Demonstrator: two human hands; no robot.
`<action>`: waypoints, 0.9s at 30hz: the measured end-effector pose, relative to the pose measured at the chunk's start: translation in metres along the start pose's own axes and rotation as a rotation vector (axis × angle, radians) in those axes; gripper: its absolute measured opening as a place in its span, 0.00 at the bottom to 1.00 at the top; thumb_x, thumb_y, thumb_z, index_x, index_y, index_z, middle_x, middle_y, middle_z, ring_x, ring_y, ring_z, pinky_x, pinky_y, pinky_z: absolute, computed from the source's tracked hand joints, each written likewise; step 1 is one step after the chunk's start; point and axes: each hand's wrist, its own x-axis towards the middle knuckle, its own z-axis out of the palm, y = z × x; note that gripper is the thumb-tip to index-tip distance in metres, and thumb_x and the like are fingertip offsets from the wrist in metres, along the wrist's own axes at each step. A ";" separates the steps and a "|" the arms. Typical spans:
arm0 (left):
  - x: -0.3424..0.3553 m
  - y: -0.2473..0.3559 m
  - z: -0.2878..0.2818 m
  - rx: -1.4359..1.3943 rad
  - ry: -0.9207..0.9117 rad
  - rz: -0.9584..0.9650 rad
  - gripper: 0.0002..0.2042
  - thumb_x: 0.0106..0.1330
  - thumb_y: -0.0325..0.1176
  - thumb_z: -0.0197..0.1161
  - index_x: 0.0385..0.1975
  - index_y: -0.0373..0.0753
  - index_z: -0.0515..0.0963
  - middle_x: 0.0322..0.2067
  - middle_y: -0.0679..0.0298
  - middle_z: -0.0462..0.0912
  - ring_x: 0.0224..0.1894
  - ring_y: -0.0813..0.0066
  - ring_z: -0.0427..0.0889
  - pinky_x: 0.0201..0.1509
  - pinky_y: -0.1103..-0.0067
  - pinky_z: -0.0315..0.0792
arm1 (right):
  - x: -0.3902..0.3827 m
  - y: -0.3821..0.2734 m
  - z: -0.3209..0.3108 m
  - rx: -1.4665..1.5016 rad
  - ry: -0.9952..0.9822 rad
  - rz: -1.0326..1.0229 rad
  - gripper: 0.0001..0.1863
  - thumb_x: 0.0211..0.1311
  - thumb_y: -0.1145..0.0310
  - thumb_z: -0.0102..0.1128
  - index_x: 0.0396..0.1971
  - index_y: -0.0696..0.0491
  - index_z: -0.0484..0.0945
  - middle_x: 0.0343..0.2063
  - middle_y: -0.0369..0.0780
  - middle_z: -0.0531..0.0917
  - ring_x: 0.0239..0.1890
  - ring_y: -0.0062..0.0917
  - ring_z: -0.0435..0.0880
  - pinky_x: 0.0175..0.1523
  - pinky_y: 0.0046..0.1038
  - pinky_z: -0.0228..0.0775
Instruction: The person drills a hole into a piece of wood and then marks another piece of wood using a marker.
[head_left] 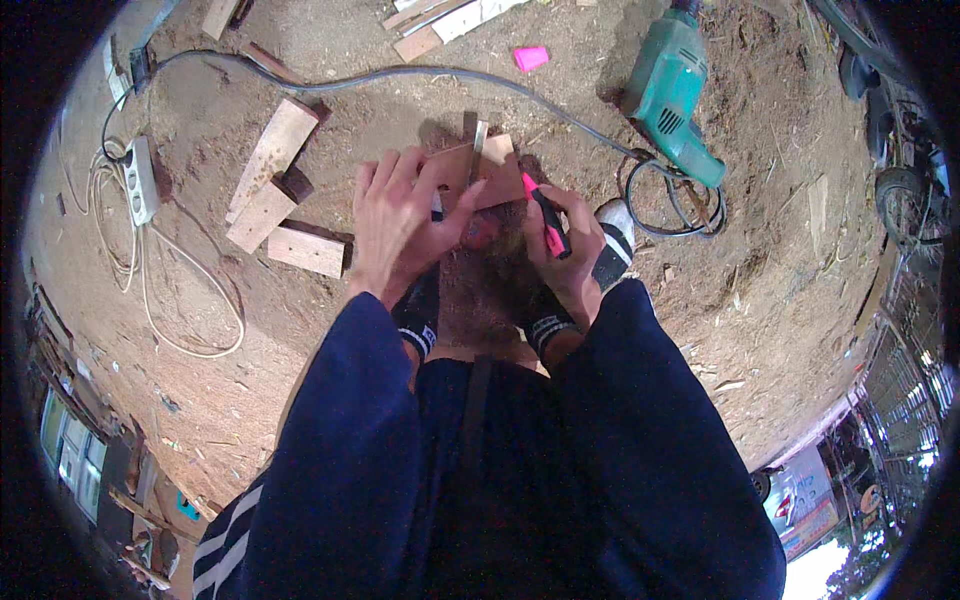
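1. Wooden block (503, 178), between the hands, crossed by metal strip (478, 150).
2. Left hand (398, 208): grip holding the block's left end.
3. Right hand (570, 235): grip narrow around pink-and-black pen-like tool (549, 223), right of block.

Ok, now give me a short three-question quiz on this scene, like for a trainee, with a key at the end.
1. The tool in the right hand is: A, yellow and white; B, pink and black; C, all blue?
2. True or false: the white power strip lies to the left of the left hand.
3. Fill in: the green power tool rests on the ____.

Key: 1, B; 2, true; 3, ground.
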 end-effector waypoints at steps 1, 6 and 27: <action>0.005 -0.005 -0.003 0.005 0.007 0.000 0.17 0.62 0.46 0.72 0.46 0.44 0.84 0.47 0.61 0.81 0.52 0.59 0.79 0.54 0.61 0.70 | -0.001 -0.001 -0.002 0.000 0.001 0.046 0.12 0.61 0.77 0.70 0.43 0.58 0.81 0.33 0.46 0.86 0.31 0.34 0.88 0.37 0.29 0.79; 0.026 -0.023 -0.004 -0.078 -0.169 0.403 0.38 0.57 0.43 0.74 0.71 0.49 0.70 0.73 0.61 0.65 0.74 0.55 0.64 0.74 0.59 0.62 | -0.006 0.005 -0.005 0.001 -0.020 0.104 0.12 0.60 0.77 0.70 0.43 0.60 0.81 0.35 0.46 0.87 0.33 0.34 0.88 0.40 0.29 0.80; -0.009 -0.012 0.036 -0.256 0.029 0.135 0.45 0.44 0.37 0.81 0.69 0.47 0.72 0.72 0.63 0.68 0.69 0.55 0.70 0.69 0.62 0.69 | -0.006 0.003 0.014 0.066 -0.264 -0.007 0.20 0.62 0.69 0.71 0.53 0.55 0.79 0.36 0.48 0.84 0.35 0.45 0.87 0.38 0.39 0.82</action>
